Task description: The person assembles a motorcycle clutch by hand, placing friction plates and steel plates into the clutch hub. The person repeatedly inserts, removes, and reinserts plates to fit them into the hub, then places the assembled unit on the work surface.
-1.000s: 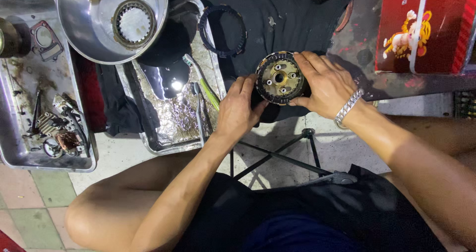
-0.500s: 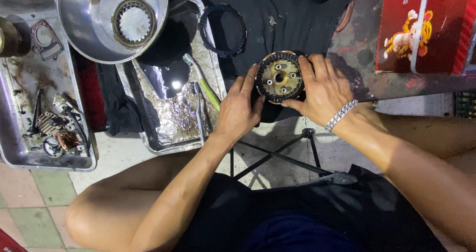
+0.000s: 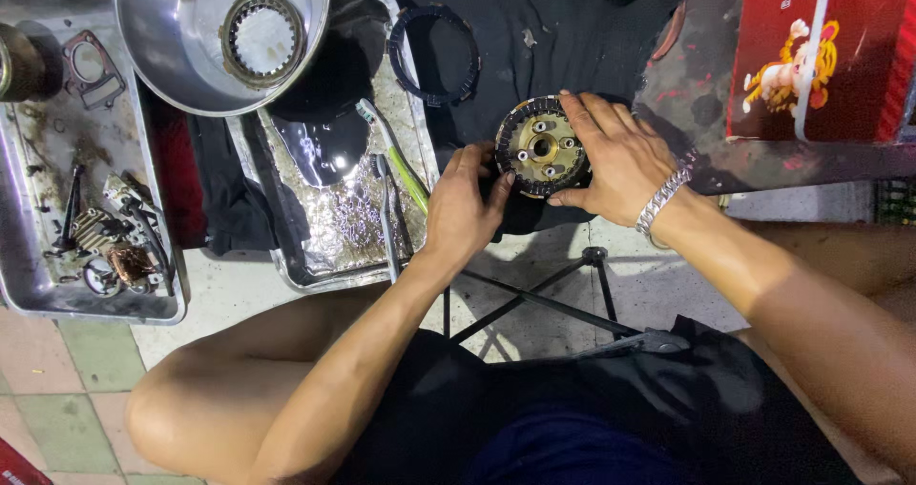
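Round clutch hub [image 3: 541, 147] sits clasped between left hand [image 3: 465, 208] and right hand [image 3: 615, 156], both grips closed.

Two hands [image 3: 463, 208] – one clutch hub [image 3: 541, 147], two trays [image 3: 29, 285], one bowl [image 3: 181, 56], perhaps two rings [image 3: 431, 56].

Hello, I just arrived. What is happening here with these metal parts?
A seated person holds a round toothed metal assembly with both bare hands over a black cloth. The right hand wraps its right side; the left hand touches its left edge with the fingers. Nearby lie a dark ring, an oily metal tray with a green-handled brush, a steel bowl holding a toothed ring, and another tray of small parts.
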